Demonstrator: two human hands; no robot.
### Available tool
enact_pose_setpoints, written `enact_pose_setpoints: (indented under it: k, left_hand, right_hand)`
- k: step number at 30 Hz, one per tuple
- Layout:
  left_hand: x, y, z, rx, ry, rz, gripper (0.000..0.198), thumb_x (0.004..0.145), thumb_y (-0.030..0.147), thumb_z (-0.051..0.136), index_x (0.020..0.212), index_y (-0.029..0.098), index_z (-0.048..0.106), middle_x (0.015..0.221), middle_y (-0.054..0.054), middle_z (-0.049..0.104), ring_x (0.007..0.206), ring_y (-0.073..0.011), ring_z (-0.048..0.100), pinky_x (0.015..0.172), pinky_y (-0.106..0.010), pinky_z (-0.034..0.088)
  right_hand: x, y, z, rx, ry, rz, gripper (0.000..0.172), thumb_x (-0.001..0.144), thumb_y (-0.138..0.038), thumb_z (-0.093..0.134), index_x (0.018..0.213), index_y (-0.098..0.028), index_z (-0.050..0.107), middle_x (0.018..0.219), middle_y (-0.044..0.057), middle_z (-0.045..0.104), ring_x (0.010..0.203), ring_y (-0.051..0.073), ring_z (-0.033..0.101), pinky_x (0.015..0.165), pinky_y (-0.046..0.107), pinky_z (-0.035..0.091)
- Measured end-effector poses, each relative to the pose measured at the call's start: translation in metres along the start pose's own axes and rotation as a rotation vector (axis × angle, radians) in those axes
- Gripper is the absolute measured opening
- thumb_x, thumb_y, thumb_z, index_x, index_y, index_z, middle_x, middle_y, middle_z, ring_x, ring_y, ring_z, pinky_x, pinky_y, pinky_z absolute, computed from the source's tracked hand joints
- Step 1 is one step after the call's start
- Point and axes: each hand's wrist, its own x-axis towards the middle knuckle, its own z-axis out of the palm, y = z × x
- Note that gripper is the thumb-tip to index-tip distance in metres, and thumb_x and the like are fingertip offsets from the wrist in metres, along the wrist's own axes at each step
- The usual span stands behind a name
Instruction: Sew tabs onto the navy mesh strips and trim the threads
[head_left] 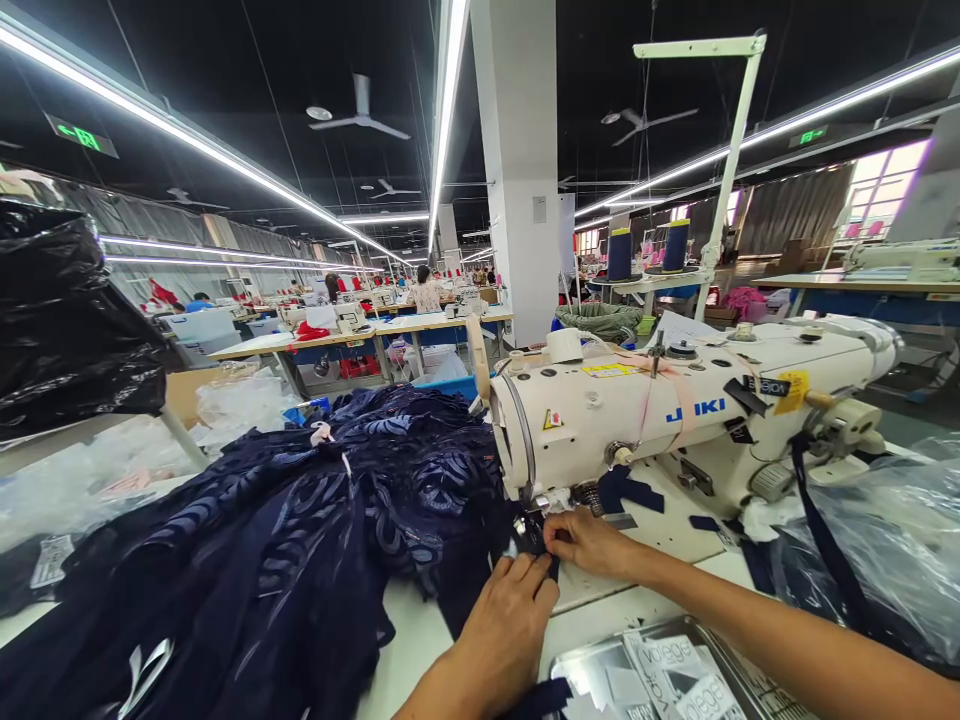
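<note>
A white sewing machine (600, 410) stands in front of me, and a heap of navy patterned fabric (300, 520) spreads to its left. My left hand (506, 615) is closed on the navy cloth just in front of the presser foot (523, 522), fingers bent over it and thumb hidden. Close by on the right, my right hand (589, 543) pinches the edge of the same cloth beside the needle area. The fingertips of both hands are near each other. The exact edge between the right fingers is too small to make out.
A metal tray (592, 660) of printed labels sits at the front edge. Navy scraps (630, 490) lie on the machine bed. Clear plastic bags (892, 540) are at right, a black plastic bag (75, 320) at left. Thread cones (619, 255) and other workstations stand behind.
</note>
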Motion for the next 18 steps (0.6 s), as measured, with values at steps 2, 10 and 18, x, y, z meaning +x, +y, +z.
enact_pose_setpoints:
  k: [2, 10, 18]
  left_hand:
    - [0.000, 0.000, 0.001, -0.023, -0.010, -0.024, 0.034, 0.069, 0.006, 0.047, 0.101, 0.013, 0.056, 0.121, -0.011, 0.056, 0.110, -0.0238, 0.048, 0.096, -0.039, 0.038]
    - [-0.007, -0.009, 0.011, -0.138, 0.191, 0.055, 0.037, 0.068, 0.000, 0.043, 0.099, 0.014, 0.060, 0.112, -0.009, 0.062, 0.107, -0.0193, 0.054, 0.095, -0.032, 0.043]
    - [0.008, -0.003, 0.012, -0.034, 0.297, -0.007, 0.028, 0.068, 0.004, 0.050, 0.090, 0.014, 0.063, 0.098, -0.009, 0.067, 0.089, -0.0213, 0.062, 0.087, -0.036, 0.050]
  right_hand:
    - [-0.002, 0.001, 0.001, -0.037, 0.015, -0.062, 0.013, 0.074, -0.007, 0.048, 0.071, -0.016, 0.057, 0.062, -0.002, 0.055, 0.056, 0.011, 0.048, 0.053, 0.021, 0.035]
    - [-0.026, 0.005, 0.004, -0.480, 0.082, -0.513, 0.024, 0.087, -0.008, 0.036, 0.091, -0.013, 0.059, 0.090, 0.010, 0.060, 0.082, 0.021, 0.049, 0.075, 0.035, 0.041]
    - [-0.018, 0.011, -0.011, -0.565, 0.049, -0.551, 0.026, 0.085, -0.005, 0.041, 0.104, -0.010, 0.059, 0.103, 0.011, 0.063, 0.089, 0.021, 0.057, 0.076, 0.032, 0.046]
